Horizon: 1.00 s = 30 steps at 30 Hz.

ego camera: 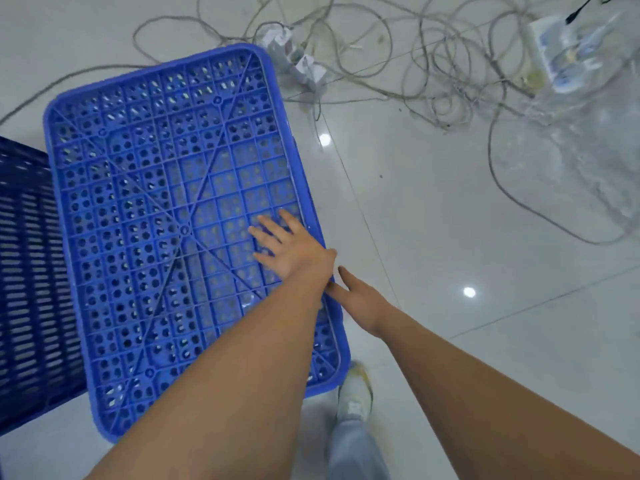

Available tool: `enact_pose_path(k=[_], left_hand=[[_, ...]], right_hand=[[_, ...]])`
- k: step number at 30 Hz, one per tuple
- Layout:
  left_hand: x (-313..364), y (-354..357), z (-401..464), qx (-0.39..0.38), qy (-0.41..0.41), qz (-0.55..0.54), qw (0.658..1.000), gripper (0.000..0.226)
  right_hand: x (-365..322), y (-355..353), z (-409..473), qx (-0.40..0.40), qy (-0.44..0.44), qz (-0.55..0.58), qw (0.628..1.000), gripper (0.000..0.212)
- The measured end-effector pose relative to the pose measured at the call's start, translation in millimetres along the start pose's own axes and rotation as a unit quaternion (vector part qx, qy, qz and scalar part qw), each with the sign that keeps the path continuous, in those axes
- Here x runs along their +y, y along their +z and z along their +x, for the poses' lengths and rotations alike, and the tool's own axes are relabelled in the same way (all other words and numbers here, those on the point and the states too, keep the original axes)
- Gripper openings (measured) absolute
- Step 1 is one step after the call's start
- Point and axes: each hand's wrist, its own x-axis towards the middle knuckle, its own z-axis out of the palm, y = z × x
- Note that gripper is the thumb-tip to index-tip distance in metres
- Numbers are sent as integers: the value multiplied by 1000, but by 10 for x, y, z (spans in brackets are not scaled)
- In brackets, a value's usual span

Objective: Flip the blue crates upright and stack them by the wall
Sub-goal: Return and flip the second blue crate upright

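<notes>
L hand [289,245]: fingers spread and straight, palm flat on the ribbed underside of the blue crate [166,216], near its right edge, approx mid-length. Holding nothing, just pressing/resting on the bottom panel.

R hand [360,299]: fingers straight, reaching in at the crate's right rim just below the L wrist; fingertips are partly hidden behind the L forearm, so can't tell if they actually touch the rim. Not curled round anything visible.

Crate: bright blue, upside down, perforated base w/ diagonal ribs facing up, long axis running away from the person, tilted a bit to the left in view. Sits on the floor [450,237], pale glossy tiles w/ two light reflections.

Second crate [24,271]: darker blue, slotted side wall showing, at the left edge of view, right beside the first one, partly behind it; can't tell if they touch.

Beyond the crate, top of view: tangle of grey cords [398,64] looping over the tiles, w/ white plug blocks [304,64] just past the crate's far right corner. Top right: clear plastic bag [575,81] w/ a printed paper inside, blurred.

Bottom centre: person's leg in light jeans [356,448] and a white shoe [355,393], just beside the crate's near right corner.
</notes>
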Motion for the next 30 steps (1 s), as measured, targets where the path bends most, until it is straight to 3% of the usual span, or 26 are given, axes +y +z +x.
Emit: enact_pose_path(k=[4,10,19,30], left_hand=[[90,80,7,31,-12,26,999,110],[-2,-1,-7,28,7,14,999,115],[-696,-479,-330,24,22,4,999,105],[-1849,-1154,-576,27,66,-148,986,74]], right_hand=[[160,90,93,-17,29,65,997,83],[231,82,19,16,44,157,987,77],[73,-51,-247,70,68,102,990,65],[-245,190,-421,148,86,126,977,73]])
